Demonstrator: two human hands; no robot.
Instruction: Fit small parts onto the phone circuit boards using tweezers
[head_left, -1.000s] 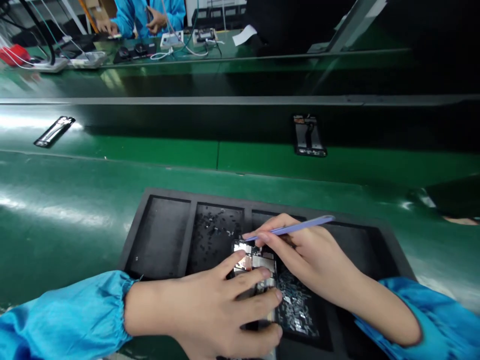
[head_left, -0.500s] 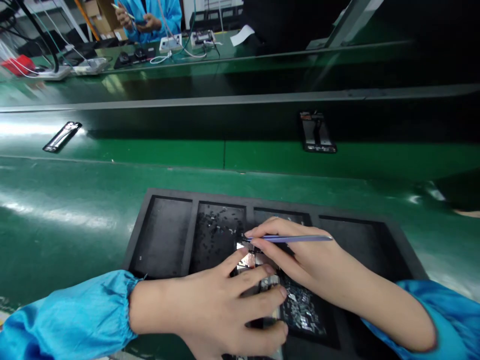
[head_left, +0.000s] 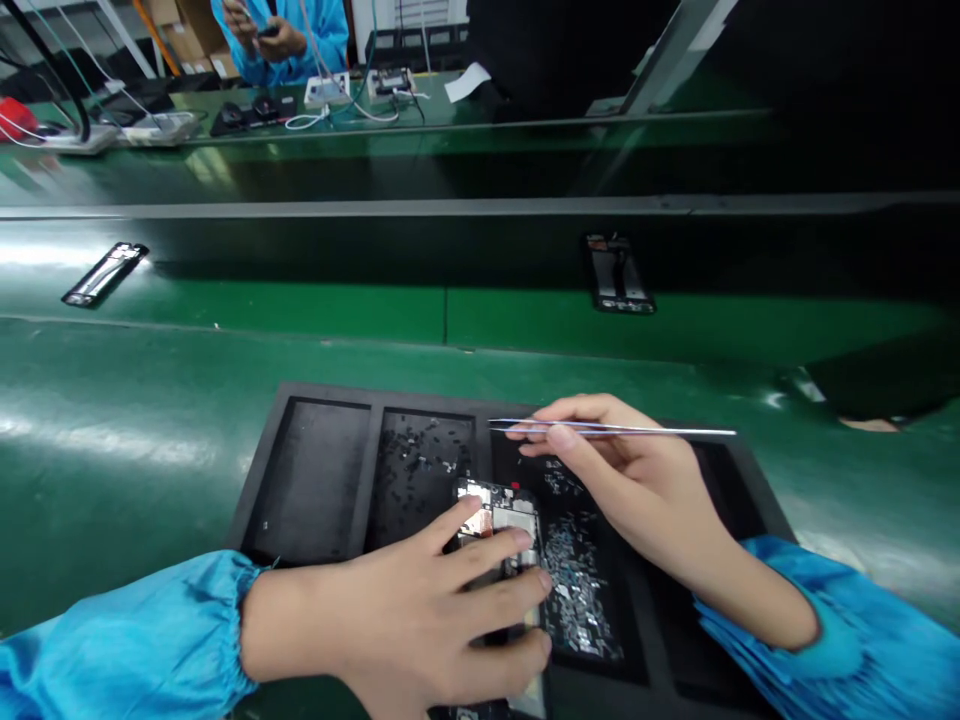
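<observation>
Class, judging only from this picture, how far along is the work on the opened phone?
Done: the phone lies open with its board bared, and small metal parts are piled in a compartment of the black tray. In hand: the left hand pins the phone; the right hand holds tweezers lifted above the tray. Left: the board is not yet covered.

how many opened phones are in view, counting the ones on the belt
3. One phone lies on the black tray under the left hand; a second phone sits on the belt at upper right, a third phone at far left. More may be hidden.
</observation>
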